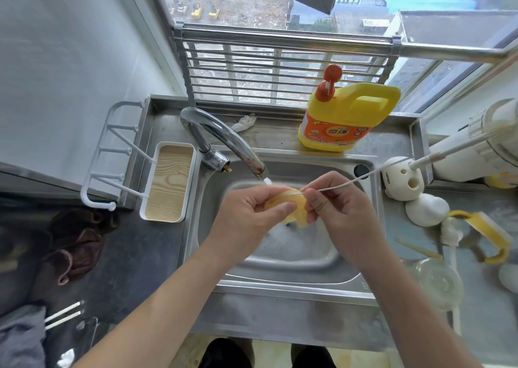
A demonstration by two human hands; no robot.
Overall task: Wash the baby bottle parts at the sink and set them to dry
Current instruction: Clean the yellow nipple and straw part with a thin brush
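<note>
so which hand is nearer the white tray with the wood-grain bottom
Left. The left hand, gripping the yellow bottle part, is over the steel sink, right of the white wood-grain tray; the right hand is farther right.

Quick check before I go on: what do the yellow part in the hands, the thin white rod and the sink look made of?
The yellow part: probably silicone or soft plastic, translucent and glossy. The white rod: likely plastic, matte, thin, slightly bowed. The sink: stainless steel, brushed grey with dull reflections.
</note>
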